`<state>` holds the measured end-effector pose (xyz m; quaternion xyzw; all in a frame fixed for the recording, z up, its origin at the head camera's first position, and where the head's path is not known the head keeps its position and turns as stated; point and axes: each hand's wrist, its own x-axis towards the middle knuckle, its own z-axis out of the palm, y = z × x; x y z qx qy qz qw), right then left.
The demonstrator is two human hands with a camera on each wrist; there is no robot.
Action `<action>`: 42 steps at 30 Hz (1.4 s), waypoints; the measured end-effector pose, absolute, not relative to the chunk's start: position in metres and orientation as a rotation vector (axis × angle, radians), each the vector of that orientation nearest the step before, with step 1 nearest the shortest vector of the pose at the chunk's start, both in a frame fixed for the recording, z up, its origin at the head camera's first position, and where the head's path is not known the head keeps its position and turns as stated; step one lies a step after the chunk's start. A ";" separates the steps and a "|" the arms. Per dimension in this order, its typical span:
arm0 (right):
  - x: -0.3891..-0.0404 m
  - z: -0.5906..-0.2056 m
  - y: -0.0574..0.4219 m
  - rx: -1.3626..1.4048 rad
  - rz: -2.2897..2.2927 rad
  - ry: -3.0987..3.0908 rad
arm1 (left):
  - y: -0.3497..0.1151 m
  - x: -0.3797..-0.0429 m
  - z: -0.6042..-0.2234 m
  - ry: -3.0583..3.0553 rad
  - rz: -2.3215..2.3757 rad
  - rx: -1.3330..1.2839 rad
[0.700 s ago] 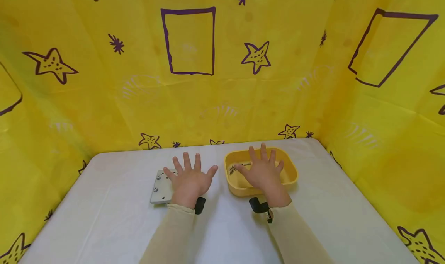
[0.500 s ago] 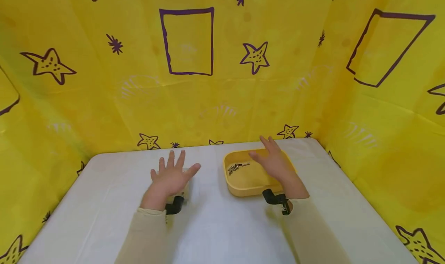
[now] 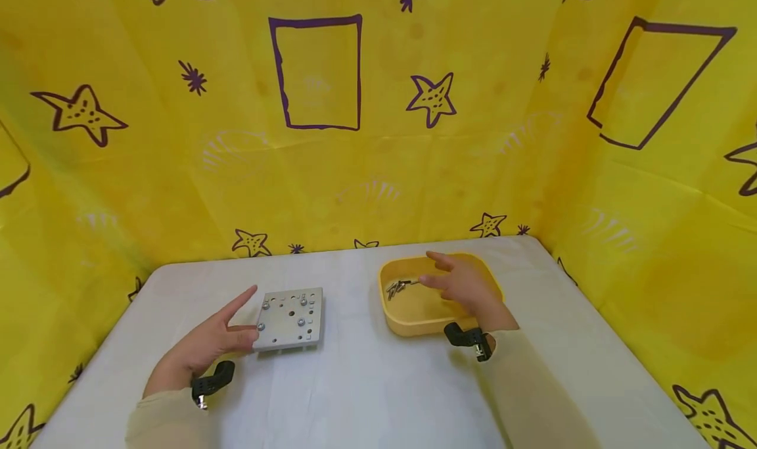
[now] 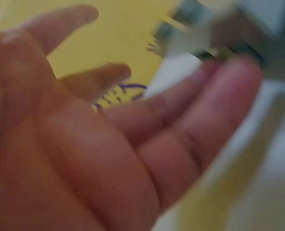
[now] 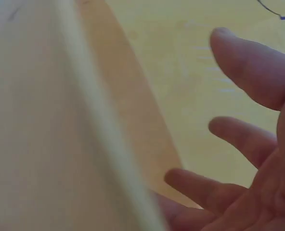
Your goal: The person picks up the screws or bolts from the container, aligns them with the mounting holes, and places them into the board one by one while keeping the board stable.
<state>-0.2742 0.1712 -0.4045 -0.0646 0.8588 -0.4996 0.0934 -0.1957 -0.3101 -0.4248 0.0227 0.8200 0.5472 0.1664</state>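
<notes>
A square metal plate (image 3: 291, 317) with several holes and a few socket-head screws lies on the left part of the table. Beside its left edge is my left hand (image 3: 204, 347), index finger extended, thumb tip right at the near left corner. The left wrist view shows the fingers (image 4: 190, 120) fairly straight, with a blurred part of the plate (image 4: 258, 29) beyond them. Over the right side of a yellow tray (image 3: 414, 327) hovers my right hand (image 3: 473, 291), fingers loosely spread and holding nothing. Several small metal pins or screws (image 3: 397, 288) lie at the tray's left.
A white cloth (image 3: 355, 396) covers the table. Yellow curtains (image 3: 378, 153) with purple drawings enclose its back and both sides. Black camera mounts (image 3: 470, 338) sit on both wrists.
My left hand has swung left and down off the plate, uncovering it, and turned sideways to its left edge. My right hand has shifted right over the tray, its fingers bending a little.
</notes>
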 end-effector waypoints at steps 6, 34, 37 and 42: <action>-0.279 -0.419 0.148 -0.291 -1.380 2.490 | -0.317 -0.200 -0.451 2.184 1.715 0.035; -0.297 -0.444 0.109 -0.466 -0.883 2.839 | -0.309 -0.208 -0.461 2.208 1.712 0.034; -0.298 -0.443 0.108 -0.472 -0.865 2.843 | -0.310 -0.208 -0.461 2.207 1.719 0.038; -0.300 -0.445 0.105 -0.542 -0.806 2.868 | -0.310 -0.206 -0.460 2.211 1.719 0.021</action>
